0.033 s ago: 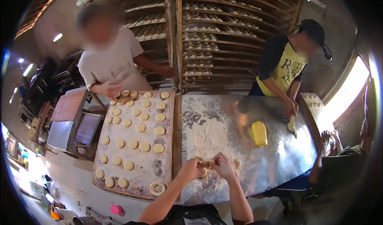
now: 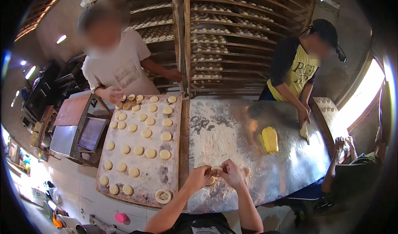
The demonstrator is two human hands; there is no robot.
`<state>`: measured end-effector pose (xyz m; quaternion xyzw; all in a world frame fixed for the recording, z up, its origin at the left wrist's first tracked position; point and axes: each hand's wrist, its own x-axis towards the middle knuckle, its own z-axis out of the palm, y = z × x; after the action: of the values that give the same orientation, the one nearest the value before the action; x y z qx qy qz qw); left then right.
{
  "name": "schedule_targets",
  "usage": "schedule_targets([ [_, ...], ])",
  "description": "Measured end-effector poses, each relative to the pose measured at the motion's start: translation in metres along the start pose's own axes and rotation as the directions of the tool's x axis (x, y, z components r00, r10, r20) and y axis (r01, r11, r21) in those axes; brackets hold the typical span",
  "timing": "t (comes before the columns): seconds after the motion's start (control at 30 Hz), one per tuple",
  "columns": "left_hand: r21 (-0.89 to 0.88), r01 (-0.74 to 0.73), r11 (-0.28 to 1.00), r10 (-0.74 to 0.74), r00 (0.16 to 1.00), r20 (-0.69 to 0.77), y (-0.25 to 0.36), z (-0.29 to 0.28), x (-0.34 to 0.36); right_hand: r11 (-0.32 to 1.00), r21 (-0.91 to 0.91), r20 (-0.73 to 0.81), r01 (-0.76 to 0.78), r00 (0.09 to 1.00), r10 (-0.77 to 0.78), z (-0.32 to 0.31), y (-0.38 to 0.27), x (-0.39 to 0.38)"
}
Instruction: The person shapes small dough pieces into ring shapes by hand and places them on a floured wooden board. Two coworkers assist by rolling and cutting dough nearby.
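Note:
Between my left hand (image 2: 199,177) and my right hand (image 2: 231,175) is a pale piece of dough (image 2: 216,168), pinched by the fingers of both. It is lifted just over the floured steel table (image 2: 282,172). More dough (image 2: 212,180) lies under my fingers, partly hidden by them. To my left, a floured wooden board (image 2: 137,180) carries several flat dough rounds (image 2: 146,133), with a pale ring (image 2: 163,196) at its near corner. A yellow slab (image 2: 269,140) rests on the steel to my right, beyond a patch of flour.
A co-worker in white (image 2: 120,68) reaches over the board's far end. Another in yellow and black (image 2: 290,68) holds a pale item at the table's far right. A third person's hands (image 2: 344,145) are at the right edge. Racks of dough trays (image 2: 232,39) stand behind.

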<state>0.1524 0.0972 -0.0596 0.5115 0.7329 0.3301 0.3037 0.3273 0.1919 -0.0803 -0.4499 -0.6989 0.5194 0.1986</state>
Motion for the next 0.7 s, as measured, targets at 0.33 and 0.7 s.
schedule_targets([
  [0.33, -0.029, -0.249, 0.968, 0.239, 0.953, -0.188, 0.047, -0.007, -0.025, 0.899, -0.185, -0.141, 0.397, 0.894, -0.424, 0.017, -0.041, 0.002],
  [0.7, -0.93, -0.293, 0.221, 0.065, 0.956, -0.286, 0.028, 0.001, -0.041, 0.768, 0.637, 0.107, 0.062, 0.98, -0.168, 0.031, -0.055, -0.014],
])
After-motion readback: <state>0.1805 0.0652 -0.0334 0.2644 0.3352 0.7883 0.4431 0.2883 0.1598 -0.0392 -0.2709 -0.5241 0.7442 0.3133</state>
